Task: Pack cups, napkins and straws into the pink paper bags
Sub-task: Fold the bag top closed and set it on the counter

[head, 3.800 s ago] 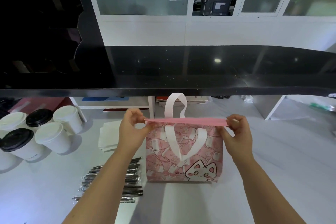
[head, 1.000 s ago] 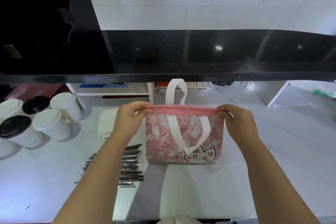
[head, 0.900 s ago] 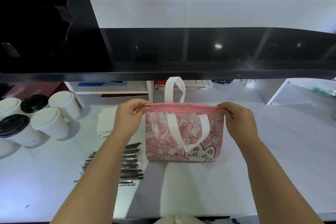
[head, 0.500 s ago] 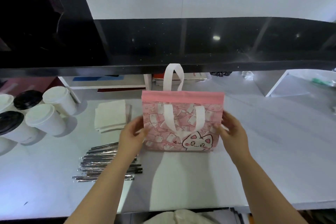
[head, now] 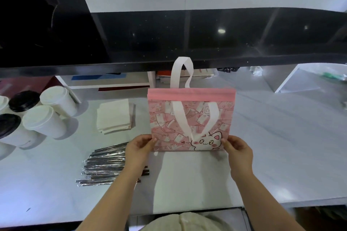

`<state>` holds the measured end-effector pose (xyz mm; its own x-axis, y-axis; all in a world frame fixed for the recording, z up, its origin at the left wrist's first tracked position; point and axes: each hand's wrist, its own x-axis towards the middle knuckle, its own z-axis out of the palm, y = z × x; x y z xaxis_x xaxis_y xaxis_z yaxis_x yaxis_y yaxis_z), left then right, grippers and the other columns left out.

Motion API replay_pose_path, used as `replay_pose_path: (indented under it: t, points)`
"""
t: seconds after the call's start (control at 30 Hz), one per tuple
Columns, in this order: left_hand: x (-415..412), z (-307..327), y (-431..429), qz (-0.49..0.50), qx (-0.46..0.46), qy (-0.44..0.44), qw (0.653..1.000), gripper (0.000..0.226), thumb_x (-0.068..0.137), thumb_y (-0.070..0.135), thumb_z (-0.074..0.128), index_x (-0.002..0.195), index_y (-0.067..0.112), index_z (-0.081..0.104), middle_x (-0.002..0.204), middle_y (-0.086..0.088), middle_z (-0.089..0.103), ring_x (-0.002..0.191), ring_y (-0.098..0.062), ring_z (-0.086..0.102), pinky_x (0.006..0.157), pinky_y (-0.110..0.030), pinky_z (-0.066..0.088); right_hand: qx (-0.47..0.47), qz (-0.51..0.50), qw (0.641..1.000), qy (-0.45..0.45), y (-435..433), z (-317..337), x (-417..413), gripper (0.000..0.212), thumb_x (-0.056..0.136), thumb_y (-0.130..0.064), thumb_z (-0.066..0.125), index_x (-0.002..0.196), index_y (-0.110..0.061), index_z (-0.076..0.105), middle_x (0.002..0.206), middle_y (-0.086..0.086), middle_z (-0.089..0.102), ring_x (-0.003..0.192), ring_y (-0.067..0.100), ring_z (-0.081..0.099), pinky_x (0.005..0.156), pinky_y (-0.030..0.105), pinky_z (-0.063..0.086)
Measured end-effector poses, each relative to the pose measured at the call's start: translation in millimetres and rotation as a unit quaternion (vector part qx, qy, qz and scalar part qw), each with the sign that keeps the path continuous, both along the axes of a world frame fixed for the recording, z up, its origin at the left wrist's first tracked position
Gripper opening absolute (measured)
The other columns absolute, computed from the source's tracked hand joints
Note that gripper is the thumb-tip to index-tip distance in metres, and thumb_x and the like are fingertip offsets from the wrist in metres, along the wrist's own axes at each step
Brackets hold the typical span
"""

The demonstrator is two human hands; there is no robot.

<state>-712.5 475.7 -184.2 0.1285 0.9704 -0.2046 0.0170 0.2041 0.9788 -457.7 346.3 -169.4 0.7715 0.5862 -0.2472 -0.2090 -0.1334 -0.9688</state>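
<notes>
Standing up the pink bag [head: 191, 118] on the table [head: 281, 146], left hand [head: 139, 147] and right hand [head: 237, 148] pinching its bottom corners. Still flat, nothing packed; next probably spreading the base, then taking cups [head: 44, 121].

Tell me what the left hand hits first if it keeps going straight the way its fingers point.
The left hand already pinches the pink bag at its lower left corner, so it meets the bag at once.
</notes>
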Motion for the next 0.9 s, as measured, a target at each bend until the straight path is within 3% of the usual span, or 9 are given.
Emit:
replay_pose_path:
  t: [0.17, 0.27, 0.33, 0.43, 0.53, 0.63, 0.77, 0.9]
  points:
    - [8, 19, 8, 0.001, 0.028, 0.009, 1.000, 0.018, 0.084, 0.005, 0.073, 0.081, 0.023, 0.076, 0.085, -0.002, 0.076, 0.081, -0.017, 0.073, 0.070, -0.025, 0.057, 0.019, -0.006, 1.000, 0.001, 10, 18, 4, 0.017, 0.083, -0.005, 0.071, 0.078, -0.021, 0.073, 0.081, 0.000, 0.074, 0.078, 0.015, 0.068, 0.071, 0.029, 0.052]
    - [24, 48, 20, 0.004, 0.043, -0.011, 0.999, 0.018, 0.085, 0.005, 0.071, 0.083, 0.023, 0.074, 0.080, 0.005, 0.076, 0.070, -0.008, 0.071, 0.060, -0.015, 0.053, 0.058, -0.040, 0.997, 0.001, 21, 45, 8, 0.019, 0.087, -0.008, 0.069, 0.077, -0.023, 0.071, 0.077, -0.007, 0.073, 0.073, 0.011, 0.067, 0.060, 0.023, 0.053]
    - [35, 62, 25, -0.012, 0.045, -0.023, 0.999, 0.017, 0.086, 0.007, 0.070, 0.086, 0.023, 0.074, 0.083, 0.005, 0.076, 0.072, -0.007, 0.071, 0.061, -0.016, 0.054, 0.071, -0.054, 0.996, -0.008, 22, 60, 11, 0.019, 0.089, -0.011, 0.067, 0.078, -0.025, 0.072, 0.077, -0.008, 0.073, 0.071, 0.008, 0.068, 0.054, 0.019, 0.052]
    - [54, 77, 30, -0.038, 0.052, -0.027, 0.998, 0.020, 0.090, 0.013, 0.067, 0.085, 0.031, 0.075, 0.090, 0.006, 0.076, 0.082, -0.010, 0.071, 0.066, -0.020, 0.055, 0.087, -0.057, 0.994, -0.036, 8, 77, 16, 0.029, 0.091, -0.003, 0.058, 0.083, -0.026, 0.073, 0.086, -0.006, 0.075, 0.076, 0.008, 0.070, 0.056, 0.021, 0.054]
    - [87, 95, 34, -0.068, 0.041, -0.059, 0.995, 0.020, 0.090, 0.020, 0.068, 0.083, 0.037, 0.075, 0.091, 0.007, 0.075, 0.080, -0.011, 0.071, 0.065, -0.024, 0.056, 0.093, -0.087, 0.990, -0.063, -18, 97, 23, 0.037, 0.091, -0.001, 0.055, 0.085, -0.032, 0.074, 0.091, -0.005, 0.075, 0.079, 0.010, 0.070, 0.054, 0.023, 0.053]
    - [135, 121, 29, -0.159, 0.054, -0.080, 0.983, 0.017, 0.090, 0.026, 0.067, 0.084, 0.040, 0.074, 0.091, 0.009, 0.075, 0.085, -0.014, 0.072, 0.071, -0.031, 0.057, 0.103, -0.154, 0.979, -0.084, -52, 123, 38, 0.034, 0.092, -0.002, 0.056, 0.090, -0.029, 0.075, 0.098, 0.000, 0.075, 0.089, 0.017, 0.071, 0.067, 0.031, 0.058]
    - [213, 165, 9, -0.258, 0.083, -0.113, 0.956, 0.011, 0.089, 0.025, 0.069, 0.081, 0.032, 0.074, 0.080, 0.017, 0.073, 0.072, 0.000, 0.065, 0.067, -0.017, 0.052, 0.112, -0.247, 0.956, -0.109, -109, 166, 62, 0.025, 0.092, -0.001, 0.057, 0.097, -0.021, 0.073, 0.101, 0.005, 0.074, 0.093, 0.022, 0.071, 0.077, 0.035, 0.058]
    - [283, 214, -36, -0.345, 0.132, -0.147, 0.918, 0.012, 0.088, 0.024, 0.069, 0.098, 0.018, 0.074, 0.087, 0.013, 0.071, 0.071, 0.009, 0.062, 0.064, -0.008, 0.046, 0.109, -0.368, 0.911, -0.150, -173, 214, 77, 0.018, 0.089, 0.000, 0.063, 0.096, -0.015, 0.071, 0.094, 0.005, 0.075, 0.086, 0.021, 0.071, 0.074, 0.032, 0.059]
